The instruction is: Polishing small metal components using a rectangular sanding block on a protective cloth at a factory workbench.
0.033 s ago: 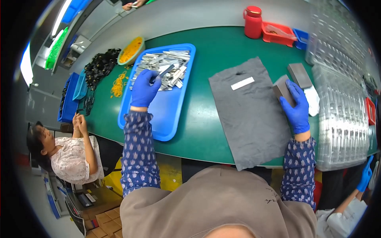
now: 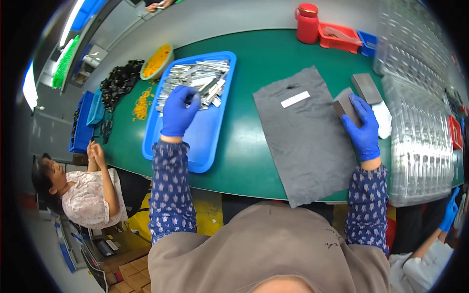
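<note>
My left hand [image 2: 180, 112], in a blue glove, is over the blue tray [image 2: 193, 146], beside a heap of silvery metal strips [image 2: 195, 78]. Its fingers are curled with a gap between thumb and forefinger, and no strip shows in them. My right hand [image 2: 364, 129], gloved the same way, grips a dark grey rectangular block [image 2: 346, 108] at the right edge of a grey cloth [image 2: 308, 141]. On this cloth lies one pale strip [image 2: 295, 99]. A second grey block [image 2: 366, 89] rests just beyond the right hand, by a white wad [image 2: 383, 120].
Clear plastic trays [image 2: 417, 146] are stacked at the right. A red jug [image 2: 307, 24], a red bin [image 2: 340, 38] and a blue bin [image 2: 367, 44] stand at the back. Left are a bowl of yellow bands [image 2: 157, 62] and black pieces [image 2: 122, 80]. A seated person [image 2: 88, 195] is at the left.
A dark strip stuck out from my left fingers earlier; now it no longer shows there and the fingers have loosened. The right hand keeps its grip on the block. The whole view has shifted slightly.
</note>
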The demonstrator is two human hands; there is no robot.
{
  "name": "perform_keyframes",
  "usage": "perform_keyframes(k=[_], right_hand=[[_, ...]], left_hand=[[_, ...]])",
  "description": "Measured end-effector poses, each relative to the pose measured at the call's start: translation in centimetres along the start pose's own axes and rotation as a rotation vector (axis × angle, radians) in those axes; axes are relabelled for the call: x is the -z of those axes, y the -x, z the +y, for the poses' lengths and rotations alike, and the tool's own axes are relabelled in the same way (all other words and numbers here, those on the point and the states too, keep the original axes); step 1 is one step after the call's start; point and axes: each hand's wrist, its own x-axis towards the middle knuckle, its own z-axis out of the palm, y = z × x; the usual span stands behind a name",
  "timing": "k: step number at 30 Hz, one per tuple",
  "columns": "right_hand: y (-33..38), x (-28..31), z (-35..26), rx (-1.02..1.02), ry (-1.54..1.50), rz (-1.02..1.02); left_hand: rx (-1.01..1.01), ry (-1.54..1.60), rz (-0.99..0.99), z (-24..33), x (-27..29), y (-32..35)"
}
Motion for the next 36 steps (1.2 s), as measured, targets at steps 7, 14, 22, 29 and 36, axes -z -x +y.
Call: perform_keyframes(k=[7, 14, 22, 29, 36], right_hand=[[-0.1, -0.5, 0.3, -0.001, -0.022, 0.025], [0.4, -0.5, -0.1, -0.057, 0.011, 0.001], [0.3, -0.5, -0.3, -0.068, 0.016, -0.007], [2.4, -3.4, -7.0, 0.145, 0.317, -0.249], [1.1, -3.4, -6.1, 0.072, 0.555, -0.274]], left_hand=[[-0.234, 0.162, -0.240, 13.1, -12.4, 4.7], [-0.279, 0.029, -0.302, 12.9, -16.3, 5.8], [-0.185, 0.148, -0.351, 12.4, -16.0, 6.1], [-0.153, 0.160, -0.310, 12.4, -16.9, 6.3], [-0.158, 0.173, -0.300, 12.3, -16.8, 6.4]])
